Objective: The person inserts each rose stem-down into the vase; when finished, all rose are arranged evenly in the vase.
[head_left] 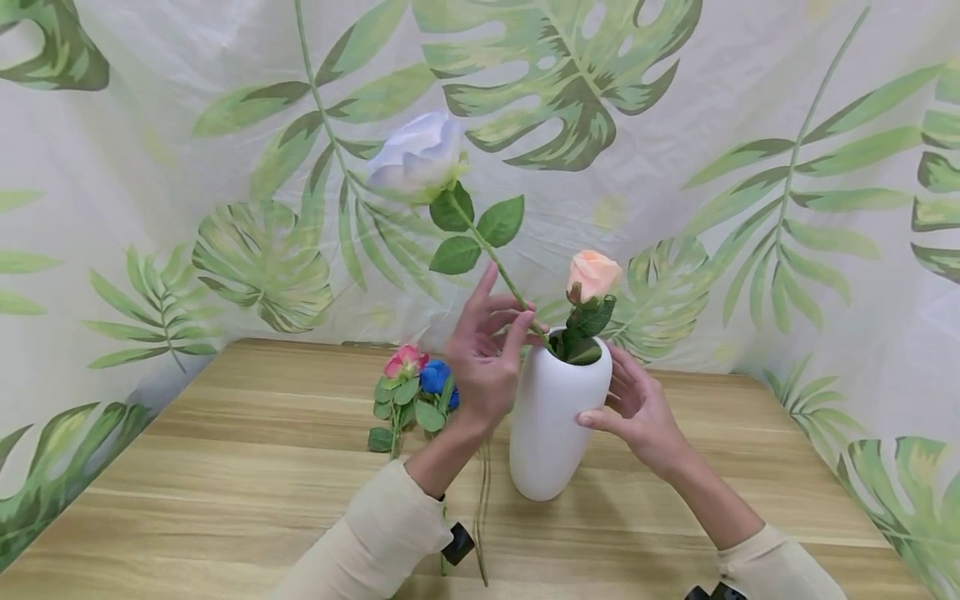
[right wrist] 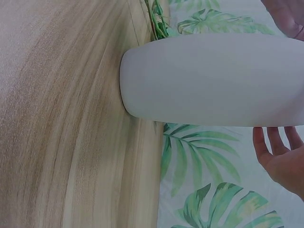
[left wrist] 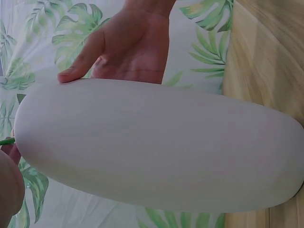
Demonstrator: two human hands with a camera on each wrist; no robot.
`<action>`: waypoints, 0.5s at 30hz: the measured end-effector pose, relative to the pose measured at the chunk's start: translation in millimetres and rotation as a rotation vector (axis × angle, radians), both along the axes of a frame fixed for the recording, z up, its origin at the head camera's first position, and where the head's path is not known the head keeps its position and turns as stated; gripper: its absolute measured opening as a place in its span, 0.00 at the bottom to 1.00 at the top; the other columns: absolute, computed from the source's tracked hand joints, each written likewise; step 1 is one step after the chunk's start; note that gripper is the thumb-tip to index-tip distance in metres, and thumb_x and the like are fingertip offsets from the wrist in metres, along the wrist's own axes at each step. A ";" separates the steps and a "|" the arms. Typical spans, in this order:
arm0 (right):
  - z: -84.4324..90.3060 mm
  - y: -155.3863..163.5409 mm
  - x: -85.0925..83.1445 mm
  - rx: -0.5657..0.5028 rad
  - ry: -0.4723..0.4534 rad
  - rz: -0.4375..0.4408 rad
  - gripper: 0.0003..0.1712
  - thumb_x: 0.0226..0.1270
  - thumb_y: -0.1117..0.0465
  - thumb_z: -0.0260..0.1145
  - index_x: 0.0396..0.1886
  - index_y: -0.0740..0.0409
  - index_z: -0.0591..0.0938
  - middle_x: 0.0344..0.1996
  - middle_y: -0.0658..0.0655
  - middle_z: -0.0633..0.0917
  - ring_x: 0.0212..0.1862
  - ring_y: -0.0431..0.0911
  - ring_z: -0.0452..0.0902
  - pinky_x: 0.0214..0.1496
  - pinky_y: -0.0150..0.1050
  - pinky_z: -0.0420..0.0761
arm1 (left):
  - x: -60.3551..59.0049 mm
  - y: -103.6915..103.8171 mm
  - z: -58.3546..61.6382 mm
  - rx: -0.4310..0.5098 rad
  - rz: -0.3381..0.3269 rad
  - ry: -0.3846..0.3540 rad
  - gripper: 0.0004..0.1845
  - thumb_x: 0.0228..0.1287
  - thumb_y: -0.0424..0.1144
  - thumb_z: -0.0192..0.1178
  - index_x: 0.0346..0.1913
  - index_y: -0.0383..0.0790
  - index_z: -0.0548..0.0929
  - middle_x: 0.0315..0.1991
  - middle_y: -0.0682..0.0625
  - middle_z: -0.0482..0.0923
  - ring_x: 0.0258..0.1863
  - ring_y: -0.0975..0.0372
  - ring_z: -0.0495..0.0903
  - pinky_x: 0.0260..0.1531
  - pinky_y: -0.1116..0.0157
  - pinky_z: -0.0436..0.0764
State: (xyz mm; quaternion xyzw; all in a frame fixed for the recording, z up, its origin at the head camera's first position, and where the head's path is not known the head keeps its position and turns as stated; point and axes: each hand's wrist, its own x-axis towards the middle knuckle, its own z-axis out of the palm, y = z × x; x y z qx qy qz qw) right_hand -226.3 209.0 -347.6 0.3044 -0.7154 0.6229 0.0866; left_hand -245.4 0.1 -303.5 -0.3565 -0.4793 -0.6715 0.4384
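A tall white vase [head_left: 558, 425] stands on the table with a peach rose [head_left: 594, 275] in its mouth. My left hand [head_left: 487, 358] pinches the green stem of a pale lilac-white artificial flower [head_left: 420, 157] between thumb and fingers. That stem slants up to the left, its lower end at the vase's rim. On the vase's right side, my right hand [head_left: 647, 417] holds the wall near the top, thumb in front and fingers behind. The vase [left wrist: 156, 147] fills much of the left wrist view. In the right wrist view, right-hand fingers [right wrist: 275, 140] touch its side.
Left of the vase, a pink flower [head_left: 406, 362] and a blue flower [head_left: 435, 378] lie on the wooden table [head_left: 247, 467], partly behind my left arm. Thin stems [head_left: 483, 508] run toward the front edge. A leaf-patterned cloth [head_left: 360, 50] hangs behind the table.
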 end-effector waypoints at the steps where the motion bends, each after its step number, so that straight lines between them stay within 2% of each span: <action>1: 0.1 0.0 -0.2 0.001 0.002 0.000 0.48 0.59 0.75 0.74 0.78 0.60 0.65 0.66 0.46 0.79 0.62 0.43 0.80 0.62 0.33 0.82 | -0.4 0.6 -0.2 -0.010 0.014 0.014 0.32 0.63 0.14 0.61 0.70 0.18 0.65 0.37 0.29 0.78 0.36 0.58 0.88 0.36 0.59 0.92; 4: 0.5 -0.1 -0.6 0.001 0.006 -0.002 0.48 0.59 0.76 0.74 0.79 0.60 0.65 0.66 0.47 0.79 0.62 0.43 0.80 0.62 0.34 0.82 | -2.2 2.1 -1.4 -0.035 0.039 0.051 0.34 0.61 0.13 0.63 0.71 0.25 0.70 0.36 0.31 0.80 0.39 0.57 0.88 0.43 0.61 0.90; 6: 0.5 -0.1 -0.5 0.001 0.004 -0.001 0.48 0.59 0.75 0.74 0.79 0.60 0.65 0.66 0.47 0.79 0.62 0.43 0.80 0.61 0.34 0.82 | -2.5 2.5 -2.0 -0.049 0.031 0.067 0.35 0.60 0.12 0.63 0.71 0.27 0.70 0.36 0.30 0.80 0.37 0.53 0.88 0.44 0.62 0.90; 10: 0.0 0.1 0.1 0.001 -0.008 0.002 0.48 0.60 0.75 0.74 0.79 0.61 0.64 0.66 0.46 0.79 0.62 0.43 0.79 0.62 0.33 0.82 | -0.9 3.0 -1.5 -0.063 0.014 0.057 0.31 0.60 0.12 0.62 0.68 0.19 0.69 0.39 0.29 0.78 0.33 0.46 0.87 0.39 0.63 0.90; 15: -0.6 0.2 0.3 -0.003 -0.013 0.002 0.48 0.60 0.75 0.75 0.79 0.61 0.64 0.66 0.46 0.79 0.62 0.43 0.79 0.62 0.33 0.82 | 0.0 5.3 1.7 -0.049 0.022 0.034 0.25 0.63 0.13 0.61 0.63 0.14 0.70 0.38 0.29 0.78 0.33 0.39 0.86 0.44 0.62 0.90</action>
